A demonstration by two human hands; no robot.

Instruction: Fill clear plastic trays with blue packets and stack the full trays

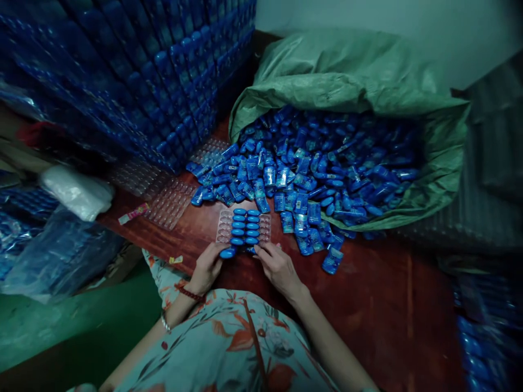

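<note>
A clear plastic tray (265,228) with rows of moulded hollows lies on the table in front of me. Its two middle columns carry blue oval packs (239,224); the outer hollows show bare plastic. My left hand (207,268) pinches another blue pack (227,252) at the tray's near left corner. At the near right, my right hand (280,268) has its fingers closed on a blue pack (250,250), mostly hidden behind the fingertips. Just beyond the tray, a heap of loose blue packs (281,177) spreads over the table.
The heap spills from a green woven sack (445,158) lying open on the reddish table (368,305). Tall stacks of filled blue trays (163,71) rise at the back left. More clear trays (169,204) lie left, near a plastic bag (77,190) and wrapper scraps (134,213).
</note>
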